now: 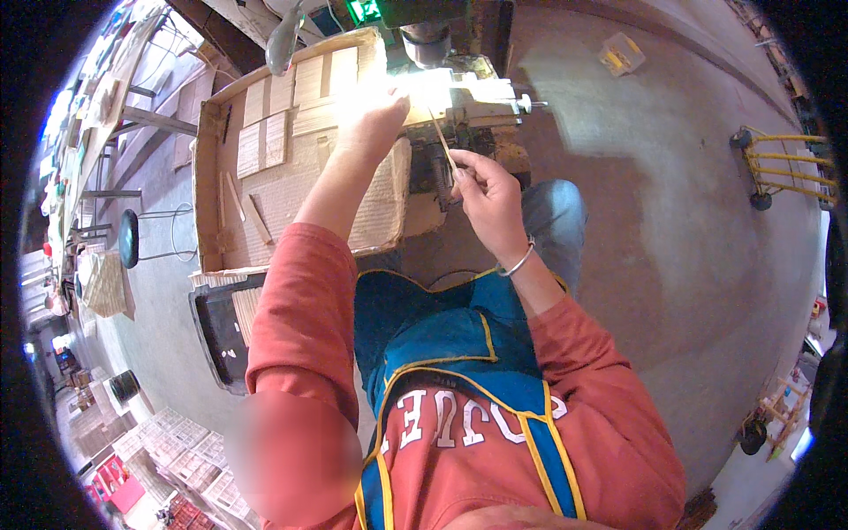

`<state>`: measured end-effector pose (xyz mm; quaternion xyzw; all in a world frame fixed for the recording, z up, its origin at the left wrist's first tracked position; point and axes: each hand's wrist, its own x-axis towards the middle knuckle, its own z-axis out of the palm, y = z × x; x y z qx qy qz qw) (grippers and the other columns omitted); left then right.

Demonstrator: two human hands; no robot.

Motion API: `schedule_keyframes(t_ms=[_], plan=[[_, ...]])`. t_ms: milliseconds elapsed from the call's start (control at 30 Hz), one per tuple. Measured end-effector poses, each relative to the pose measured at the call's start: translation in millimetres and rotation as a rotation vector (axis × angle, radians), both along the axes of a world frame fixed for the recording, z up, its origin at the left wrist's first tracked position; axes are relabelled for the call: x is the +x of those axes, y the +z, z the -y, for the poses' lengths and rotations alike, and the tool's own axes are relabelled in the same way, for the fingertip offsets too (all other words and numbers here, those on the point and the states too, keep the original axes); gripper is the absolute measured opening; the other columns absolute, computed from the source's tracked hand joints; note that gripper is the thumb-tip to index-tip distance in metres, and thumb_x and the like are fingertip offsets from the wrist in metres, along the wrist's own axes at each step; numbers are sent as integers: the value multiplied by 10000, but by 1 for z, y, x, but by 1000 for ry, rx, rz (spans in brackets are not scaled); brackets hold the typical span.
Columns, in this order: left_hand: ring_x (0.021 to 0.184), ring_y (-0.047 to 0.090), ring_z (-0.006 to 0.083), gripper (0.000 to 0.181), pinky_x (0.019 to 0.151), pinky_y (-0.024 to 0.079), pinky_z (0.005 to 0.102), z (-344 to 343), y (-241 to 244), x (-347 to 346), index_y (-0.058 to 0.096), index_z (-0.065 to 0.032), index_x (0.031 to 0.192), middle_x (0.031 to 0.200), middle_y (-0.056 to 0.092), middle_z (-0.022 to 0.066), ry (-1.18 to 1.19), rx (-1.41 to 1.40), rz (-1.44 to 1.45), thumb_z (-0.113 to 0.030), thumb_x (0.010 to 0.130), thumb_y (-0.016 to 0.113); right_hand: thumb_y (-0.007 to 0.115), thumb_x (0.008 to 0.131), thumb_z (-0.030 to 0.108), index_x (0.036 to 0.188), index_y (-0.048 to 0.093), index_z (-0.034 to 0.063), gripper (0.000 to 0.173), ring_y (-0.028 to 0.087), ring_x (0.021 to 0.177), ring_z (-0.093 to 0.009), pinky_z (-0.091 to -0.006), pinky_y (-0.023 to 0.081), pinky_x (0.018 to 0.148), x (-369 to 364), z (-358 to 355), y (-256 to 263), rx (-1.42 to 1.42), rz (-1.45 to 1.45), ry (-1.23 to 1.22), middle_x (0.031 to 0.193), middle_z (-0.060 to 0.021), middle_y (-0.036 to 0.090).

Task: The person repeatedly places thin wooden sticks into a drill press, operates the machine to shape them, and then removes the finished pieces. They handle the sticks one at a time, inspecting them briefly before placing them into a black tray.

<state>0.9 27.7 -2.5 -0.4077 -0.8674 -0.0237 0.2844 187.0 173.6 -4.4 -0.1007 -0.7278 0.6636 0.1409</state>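
My right hand pinches a thin wooden stick between thumb and fingers; its far end reaches up to the brightly lit work table of a machine. My left hand lies at the left side of that table, beneath the machine's round metal head. Glare washes out its fingertips, so whether it holds anything cannot be told. Left of the machine, under my left forearm, is a shallow cardboard box. Flat ribbed wooden pieces lie in its upper part, and a few thin wooden strips lie lower down.
A black plastic tray with wooden strips stands on the floor below the box. Further left are a round stool and a long cluttered table. A clear container and a yellow wheeled frame stand at the right.
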Motion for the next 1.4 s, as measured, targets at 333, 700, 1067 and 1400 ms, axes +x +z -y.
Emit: schedule_keyframes(t_ms=[333, 700, 1067, 1400], plan=[[786, 683, 279, 80, 651, 548, 383, 10, -7, 8, 657, -81, 975, 837, 668, 137, 149, 61, 76, -124, 910, 640, 630, 972, 11, 1230, 709, 19, 270, 622, 707, -79, -253, 527, 663, -8, 4, -18, 212, -56, -46, 839, -35, 701], [1069, 674, 218, 370, 961, 515, 315, 29, -14, 30, 529, 91, 1287, 1145, 692, 158, 362, 1376, 1001, 59, 919, 535, 634, 979, 17, 1229, 705, 11, 259, 665, 760, -105, -263, 543, 689, -7, 1, -29, 317, -136, -45, 923, -96, 746], [1136, 651, 356, 527, 954, 529, 434, 16, 10, 27, 345, 115, 1466, 1341, 565, 257, 492, 1551, 1273, 62, 956, 466, 636, 980, 17, 1223, 704, -2, 254, 672, 784, -112, -270, 546, 711, -6, -2, -28, 312, -139, -49, 932, -106, 745], [929, 708, 214, 402, 738, 551, 337, 30, -20, 20, 616, 31, 1198, 1028, 728, 134, 397, 1176, 920, -60, 840, 774, 640, 974, 16, 1211, 708, -2, 247, 679, 780, -116, -268, 546, 703, -6, -2, -28, 343, -136, -50, 950, -115, 747]])
